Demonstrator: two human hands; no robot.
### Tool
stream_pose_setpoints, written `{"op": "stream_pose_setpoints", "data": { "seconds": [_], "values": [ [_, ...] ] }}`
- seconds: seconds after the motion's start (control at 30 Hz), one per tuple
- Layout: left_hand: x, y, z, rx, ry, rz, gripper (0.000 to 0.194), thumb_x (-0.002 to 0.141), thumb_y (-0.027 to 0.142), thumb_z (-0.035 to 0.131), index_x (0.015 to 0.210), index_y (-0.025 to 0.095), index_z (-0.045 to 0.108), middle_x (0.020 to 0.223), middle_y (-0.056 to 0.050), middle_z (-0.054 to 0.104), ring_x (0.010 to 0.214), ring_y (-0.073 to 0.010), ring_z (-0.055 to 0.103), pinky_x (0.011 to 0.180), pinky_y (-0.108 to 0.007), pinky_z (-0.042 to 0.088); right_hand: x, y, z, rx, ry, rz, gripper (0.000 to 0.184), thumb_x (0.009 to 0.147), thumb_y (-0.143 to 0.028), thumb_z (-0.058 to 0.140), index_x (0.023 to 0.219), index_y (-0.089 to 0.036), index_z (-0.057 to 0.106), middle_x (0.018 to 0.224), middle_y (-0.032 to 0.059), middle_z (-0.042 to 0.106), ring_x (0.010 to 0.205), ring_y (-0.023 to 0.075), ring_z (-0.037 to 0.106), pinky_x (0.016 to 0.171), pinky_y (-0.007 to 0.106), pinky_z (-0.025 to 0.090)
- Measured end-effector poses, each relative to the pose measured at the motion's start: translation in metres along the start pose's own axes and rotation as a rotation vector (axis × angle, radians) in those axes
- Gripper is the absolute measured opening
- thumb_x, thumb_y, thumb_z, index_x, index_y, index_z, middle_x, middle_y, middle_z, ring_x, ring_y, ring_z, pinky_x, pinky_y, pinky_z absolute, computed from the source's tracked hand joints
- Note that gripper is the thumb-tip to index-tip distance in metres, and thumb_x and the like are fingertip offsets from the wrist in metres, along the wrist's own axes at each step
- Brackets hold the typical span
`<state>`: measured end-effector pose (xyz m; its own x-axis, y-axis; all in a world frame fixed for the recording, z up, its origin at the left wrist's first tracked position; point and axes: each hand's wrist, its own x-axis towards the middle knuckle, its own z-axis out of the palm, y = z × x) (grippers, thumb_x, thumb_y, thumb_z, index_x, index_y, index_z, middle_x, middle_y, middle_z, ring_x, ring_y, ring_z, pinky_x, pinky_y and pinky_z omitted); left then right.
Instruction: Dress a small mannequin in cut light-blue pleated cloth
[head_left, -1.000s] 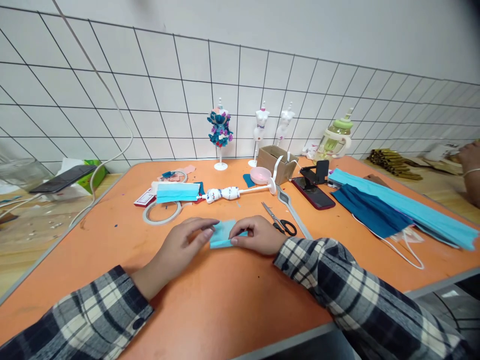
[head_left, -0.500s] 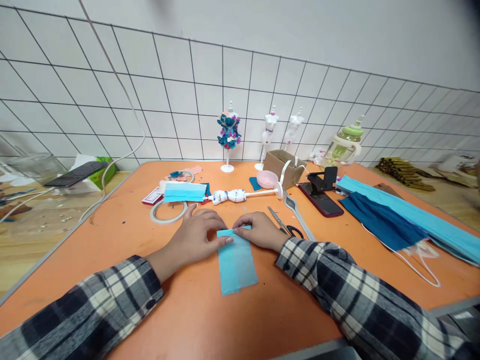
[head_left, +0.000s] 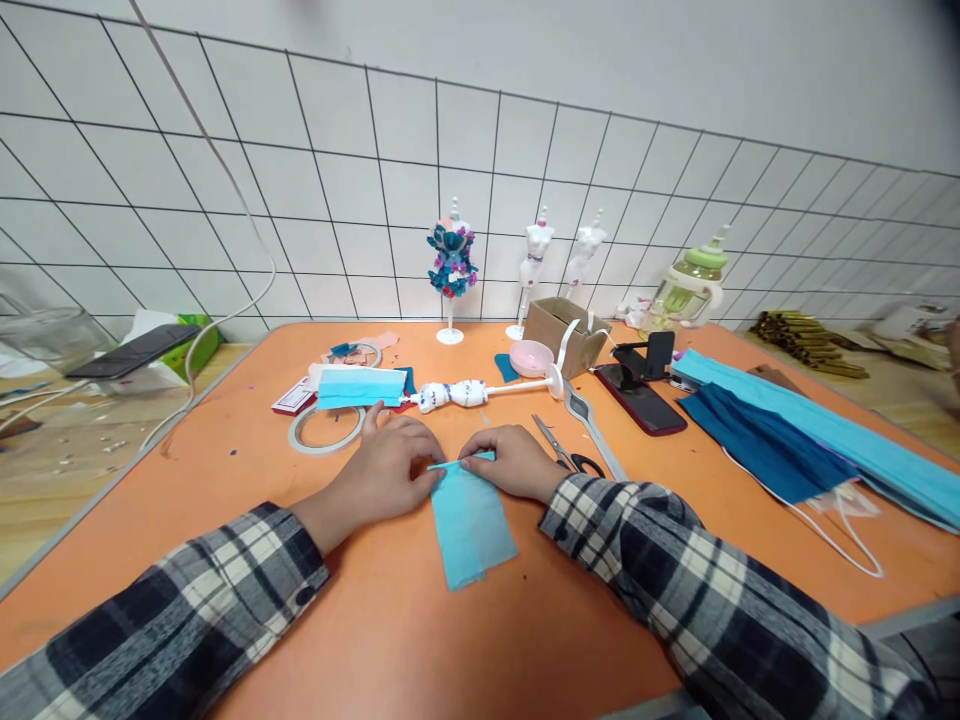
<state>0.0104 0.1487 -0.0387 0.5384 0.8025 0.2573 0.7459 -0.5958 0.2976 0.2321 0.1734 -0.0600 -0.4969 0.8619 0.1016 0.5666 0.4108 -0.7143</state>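
Note:
A thin light-blue piece of fabric (head_left: 471, 530) hangs toward me from both hands, low over the orange table. At its top left corner, my left hand (head_left: 391, 468) pinches the folded edge between thumb and fingers. My right hand (head_left: 514, 462) grips the same edge farther right, fingers closed over it. A narrow fold runs along that edge between the two hands. Just beyond my left hand lie a roll of tape (head_left: 326, 430) and a folded light-blue mask (head_left: 361, 388). Scissors (head_left: 568, 450) rest open beside my right hand.
A small white mannequin (head_left: 454, 394) lies across the table (head_left: 360, 620). Upright mannequins, one in a decorated dress (head_left: 452, 260), stand behind it. A pink bowl (head_left: 532, 357) and cardboard box (head_left: 564, 335) are at the back; a phone (head_left: 641, 400) and dark-blue mask (head_left: 765, 440) lie right.
The fold at the fabric's top edge has become narrower, and my left thumb has drawn back to the top left corner. The view has shifted slightly.

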Motion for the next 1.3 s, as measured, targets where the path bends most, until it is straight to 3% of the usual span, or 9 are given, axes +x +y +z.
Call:
{"op": "stream_pose_setpoints", "data": {
  "seconds": [0.23, 0.4, 0.57, 0.77, 0.93, 1.3],
  "values": [
    [-0.002, 0.001, -0.002, 0.044, 0.009, 0.030, 0.011, 0.086, 0.028, 0.062, 0.083, 0.026, 0.072, 0.090, 0.002, 0.077, 0.102, -0.0252, 0.066, 0.115, -0.066, -0.001, -0.002, 0.002, 0.001, -0.058, 0.020, -0.054, 0.013, 0.089, -0.025, 0.065, 0.095, -0.022, 0.076, 0.096, 0.0010, 0.077, 0.092, 0.0179, 0.069, 0.083, 0.029, 0.047],
    [-0.003, 0.003, -0.004, 0.090, 0.002, 0.057, 0.014, 0.088, 0.025, 0.057, 0.084, 0.024, 0.070, 0.086, 0.001, 0.076, 0.097, -0.0246, 0.067, 0.114, -0.063, 0.012, -0.006, -0.001, -0.002, -0.131, 0.020, -0.155, 0.026, 0.083, -0.023, 0.072, 0.108, -0.021, 0.073, 0.110, 0.0054, 0.073, 0.103, 0.0206, 0.065, 0.091, 0.031, 0.045],
    [-0.005, 0.005, -0.007, 0.117, 0.018, 0.072, 0.015, 0.089, 0.026, 0.058, 0.084, 0.024, 0.072, 0.082, 0.000, 0.075, 0.091, -0.0239, 0.067, 0.111, -0.060, 0.018, -0.004, 0.002, -0.005, -0.184, 0.022, -0.173, 0.016, 0.083, -0.011, 0.067, 0.096, -0.018, 0.075, 0.095, 0.0050, 0.073, 0.089, 0.0177, 0.064, 0.082, 0.028, 0.045],
    [-0.006, 0.007, -0.007, 0.148, 0.025, 0.131, 0.017, 0.089, 0.022, 0.057, 0.087, 0.026, 0.073, 0.082, 0.000, 0.074, 0.089, -0.0239, 0.068, 0.111, -0.060, 0.018, -0.004, 0.005, -0.003, -0.221, 0.030, -0.202, 0.013, 0.084, -0.010, 0.066, 0.092, -0.018, 0.073, 0.091, 0.0039, 0.070, 0.086, 0.0172, 0.062, 0.079, 0.028, 0.044],
    [-0.007, 0.006, -0.005, 0.204, 0.048, 0.181, 0.021, 0.089, 0.017, 0.053, 0.085, 0.025, 0.072, 0.080, -0.003, 0.073, 0.086, -0.0244, 0.067, 0.108, -0.060, 0.023, -0.007, 0.003, -0.006, -0.237, 0.044, -0.225, 0.020, 0.082, -0.005, 0.063, 0.096, -0.017, 0.069, 0.100, 0.0056, 0.067, 0.090, 0.0171, 0.061, 0.080, 0.027, 0.044],
    [-0.006, 0.005, -0.004, 0.385, 0.037, 0.341, 0.028, 0.088, 0.004, 0.048, 0.082, 0.022, 0.068, 0.078, -0.003, 0.073, 0.090, -0.0240, 0.064, 0.109, -0.060, 0.022, -0.009, 0.002, -0.015, -0.281, -0.083, -0.277, 0.029, 0.081, 0.000, 0.054, 0.094, -0.017, 0.074, 0.099, 0.0064, 0.071, 0.096, 0.0197, 0.064, 0.090, 0.031, 0.047]
  ]
}}
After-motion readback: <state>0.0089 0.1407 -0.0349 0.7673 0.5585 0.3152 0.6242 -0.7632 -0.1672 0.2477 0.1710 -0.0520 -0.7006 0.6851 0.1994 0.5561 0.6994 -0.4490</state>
